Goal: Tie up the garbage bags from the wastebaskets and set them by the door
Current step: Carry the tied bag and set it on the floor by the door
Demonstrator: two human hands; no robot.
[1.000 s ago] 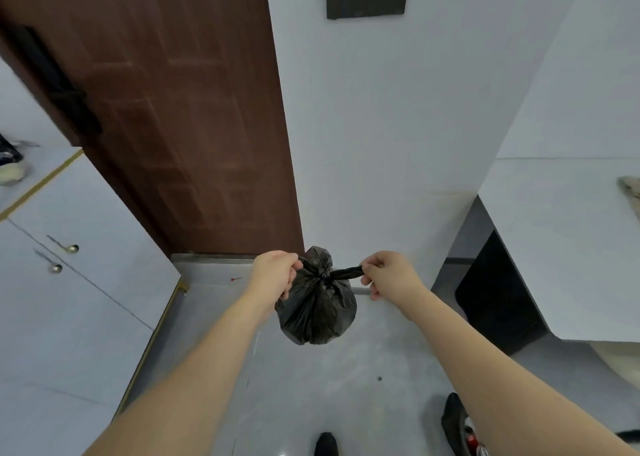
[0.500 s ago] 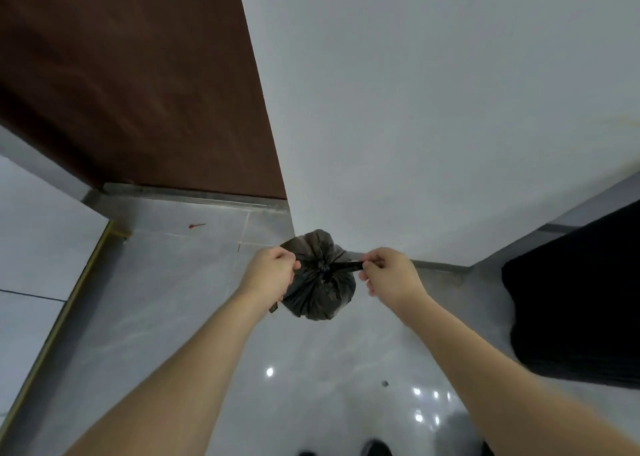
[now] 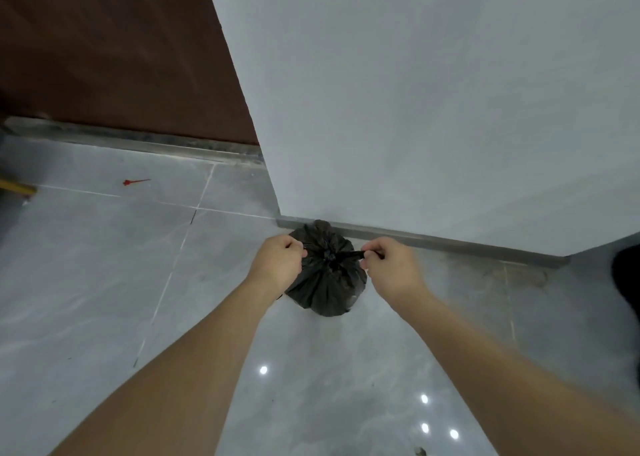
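Note:
A small black garbage bag [image 3: 327,282], knotted at its top, is low over the grey tiled floor close to the white wall's base. My left hand [image 3: 277,265] grips one tail of the knot on the bag's left side. My right hand [image 3: 389,266] pinches the other tail on the right. The tails run outward from the knot between my two hands. The brown door [image 3: 114,50] stands to the left, beyond the wall corner. I cannot tell whether the bag's bottom touches the floor.
A white wall [image 3: 433,91] rises right behind the bag, with a grey skirting strip [image 3: 450,242] along its foot. A small red scrap [image 3: 133,181] lies on the floor tiles near the door's threshold [image 3: 138,142]. A dark object [image 3: 627,275] sits at the right edge.
The bag has come down from mid-air to floor level by the wall corner, both hands still on the knot tails. The view has tilted downward and closer to the floor.

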